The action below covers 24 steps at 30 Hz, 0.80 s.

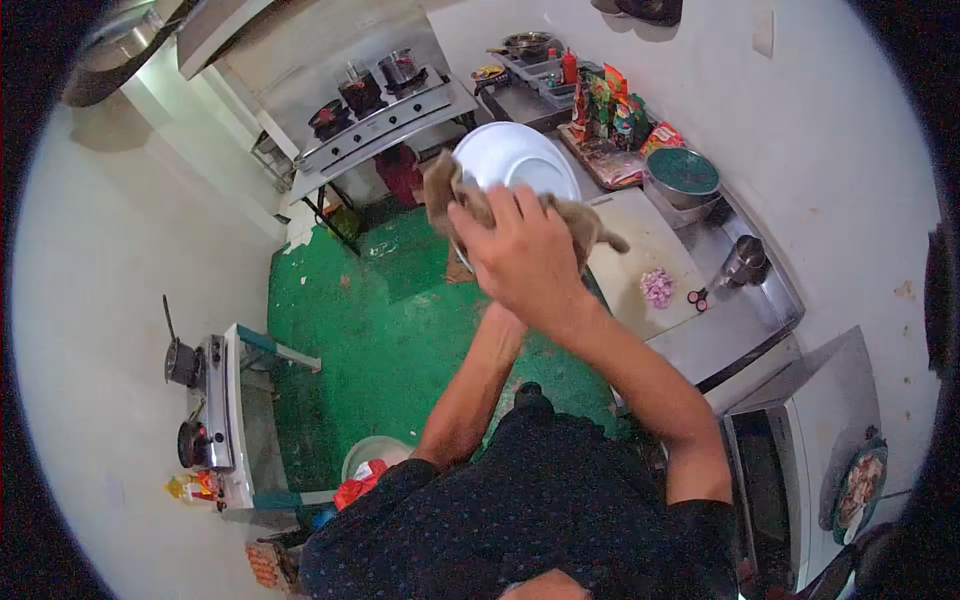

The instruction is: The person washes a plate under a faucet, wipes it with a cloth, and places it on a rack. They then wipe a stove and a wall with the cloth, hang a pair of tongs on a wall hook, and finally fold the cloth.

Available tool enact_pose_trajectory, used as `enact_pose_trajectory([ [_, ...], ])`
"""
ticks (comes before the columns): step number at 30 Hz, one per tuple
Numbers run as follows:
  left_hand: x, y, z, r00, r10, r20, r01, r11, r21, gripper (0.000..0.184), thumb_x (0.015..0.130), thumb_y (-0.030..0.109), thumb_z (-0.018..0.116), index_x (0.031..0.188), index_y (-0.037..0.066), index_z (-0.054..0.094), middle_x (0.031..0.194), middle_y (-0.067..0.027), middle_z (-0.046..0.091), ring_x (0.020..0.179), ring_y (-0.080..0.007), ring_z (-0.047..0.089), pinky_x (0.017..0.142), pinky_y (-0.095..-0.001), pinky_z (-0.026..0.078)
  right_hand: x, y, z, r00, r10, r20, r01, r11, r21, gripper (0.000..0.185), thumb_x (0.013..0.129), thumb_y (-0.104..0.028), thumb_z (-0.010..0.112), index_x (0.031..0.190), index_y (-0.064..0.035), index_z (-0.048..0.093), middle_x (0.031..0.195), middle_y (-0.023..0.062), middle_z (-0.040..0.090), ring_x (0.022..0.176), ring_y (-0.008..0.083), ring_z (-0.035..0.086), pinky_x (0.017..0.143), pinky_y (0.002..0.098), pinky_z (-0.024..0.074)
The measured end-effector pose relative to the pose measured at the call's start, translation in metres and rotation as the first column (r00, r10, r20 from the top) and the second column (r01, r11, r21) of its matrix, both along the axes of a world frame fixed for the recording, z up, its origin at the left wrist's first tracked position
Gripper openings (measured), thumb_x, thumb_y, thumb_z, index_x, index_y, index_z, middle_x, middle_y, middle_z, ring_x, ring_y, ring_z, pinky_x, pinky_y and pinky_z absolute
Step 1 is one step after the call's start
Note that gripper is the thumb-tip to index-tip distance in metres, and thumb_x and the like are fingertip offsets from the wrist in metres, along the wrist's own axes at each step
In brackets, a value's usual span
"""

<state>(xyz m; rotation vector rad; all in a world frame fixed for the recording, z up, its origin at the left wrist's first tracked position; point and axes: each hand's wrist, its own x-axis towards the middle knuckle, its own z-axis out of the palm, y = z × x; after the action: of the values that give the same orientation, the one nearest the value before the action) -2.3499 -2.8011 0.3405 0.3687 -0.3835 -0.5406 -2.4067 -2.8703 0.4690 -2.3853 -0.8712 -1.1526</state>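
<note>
A white bowl (490, 150) is held up in front of me above the green floor, tilted so that a round ring on its surface shows. My right hand (525, 245) is closed on a crumpled brown cloth (580, 225) and presses it against the bowl. Cloth hangs out on both sides of the fingers. My left hand (503, 315) reaches under the right one to the bowl and supports it from behind. Only its wrist area shows; the fingers are hidden.
On the right, a steel counter (690, 345) bears a white cutting board (640, 235) with chopped onion (657, 287), scissors (698, 299) and a green-topped container (683, 172). A stove (375, 130) stands ahead, a smaller burner (216, 400) at left, a bucket (375, 450) below.
</note>
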Motion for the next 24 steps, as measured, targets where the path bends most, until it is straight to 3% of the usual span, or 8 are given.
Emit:
enact_pose_trajectory([
  [2,-0.007,-0.002,-0.013,0.99,-0.144,0.005,0.144,0.987,-0.069,0.05,0.097,0.032,0.046,0.141,0.008,0.038,0.112,-0.0106,0.053,0.09,-0.0202,0.052,0.075,-0.0334,0.045,0.018,-0.001,0.022,0.997,-0.012,-0.075,0.014,0.999,0.035,0.036,0.074,-0.024,0.067,0.11,-0.0163,0.069,0.099,0.0116,0.057,0.093,0.029,0.058,0.069,0.0399,0.0497],
  [4,-0.016,0.008,-0.025,0.855,-0.519,-0.004,0.501,0.827,-0.254,0.048,0.098,0.032,0.045,0.139,0.007,0.04,0.103,-0.0106,0.054,0.079,-0.0171,0.051,0.065,-0.0285,0.044,0.042,-0.011,0.038,0.974,0.025,-0.223,-0.001,0.994,0.108,0.031,0.078,-0.026,0.064,0.107,-0.0149,0.071,0.1,0.0151,0.061,0.092,0.0317,0.06,0.073,0.041,0.0504],
  [8,-0.037,0.025,0.01,0.808,-0.517,-0.283,0.469,0.854,-0.223,0.041,0.097,0.034,0.044,0.126,0.005,0.046,0.08,-0.0037,0.035,0.064,-0.0117,0.031,0.056,-0.0254,0.029,0.111,-0.049,0.026,0.914,0.156,-0.374,-0.052,0.96,0.274,0.03,0.086,-0.032,0.06,0.104,-0.0117,0.072,0.099,0.0223,0.065,0.092,0.0345,0.064,0.082,0.0394,0.0506],
  [11,-0.037,0.046,0.017,0.78,-0.533,-0.328,0.436,0.839,-0.326,0.035,0.096,0.035,0.044,0.115,0.005,0.047,0.083,-0.0054,0.035,0.066,-0.013,0.033,0.057,-0.026,0.029,0.132,-0.064,-0.016,0.572,0.615,-0.543,-0.147,0.728,0.669,0.037,0.087,-0.036,0.066,0.106,-0.0051,0.071,0.1,0.0106,0.07,0.087,0.0222,0.068,0.08,0.0357,0.0515],
  [14,-0.03,0.058,0.014,0.814,-0.545,-0.202,0.472,0.822,-0.318,0.033,0.096,0.034,0.044,0.109,0.004,0.045,0.084,-0.0063,0.034,0.067,-0.0149,0.033,0.059,-0.0268,0.029,0.113,-0.058,-0.034,0.425,0.692,-0.584,0.049,0.627,0.778,0.039,0.086,-0.032,0.07,0.11,-0.0013,0.067,0.098,0.0053,0.069,0.086,0.0149,0.066,0.078,0.0336,0.0527],
  [18,-0.034,0.068,0.031,0.834,-0.521,-0.184,0.479,0.847,-0.23,0.03,0.095,0.035,0.046,0.103,0.006,0.046,0.084,-0.0068,0.034,0.067,-0.0145,0.033,0.059,-0.0261,0.03,0.101,-0.061,-0.04,0.116,0.877,-0.465,0.282,0.42,0.863,0.048,0.087,-0.027,0.069,0.124,-0.0003,0.055,0.101,0.0048,0.066,0.091,0.0144,0.065,0.077,0.0302,0.0546],
  [21,-0.036,0.07,0.029,0.835,-0.518,-0.186,0.471,0.847,-0.245,0.031,0.095,0.037,0.045,0.101,0.006,0.046,0.082,-0.006,0.034,0.066,-0.0141,0.033,0.059,-0.0259,0.03,0.093,-0.06,-0.049,-0.036,0.929,-0.368,0.209,0.367,0.906,0.044,0.087,-0.025,0.069,0.121,0.0002,0.057,0.103,0.0053,0.066,0.088,0.014,0.066,0.076,0.0299,0.0548],
  [24,-0.031,0.074,0.017,0.825,-0.553,-0.119,0.515,0.822,-0.244,0.031,0.096,0.038,0.045,0.098,0.007,0.047,0.078,-0.0035,0.03,0.063,-0.0132,0.027,0.056,-0.0263,0.027,0.095,-0.054,-0.064,-0.017,0.951,-0.309,0.18,0.307,0.935,0.04,0.084,-0.021,0.071,0.116,-0.0007,0.059,0.1,0.0074,0.067,0.087,0.0162,0.066,0.078,0.0311,0.0541],
])
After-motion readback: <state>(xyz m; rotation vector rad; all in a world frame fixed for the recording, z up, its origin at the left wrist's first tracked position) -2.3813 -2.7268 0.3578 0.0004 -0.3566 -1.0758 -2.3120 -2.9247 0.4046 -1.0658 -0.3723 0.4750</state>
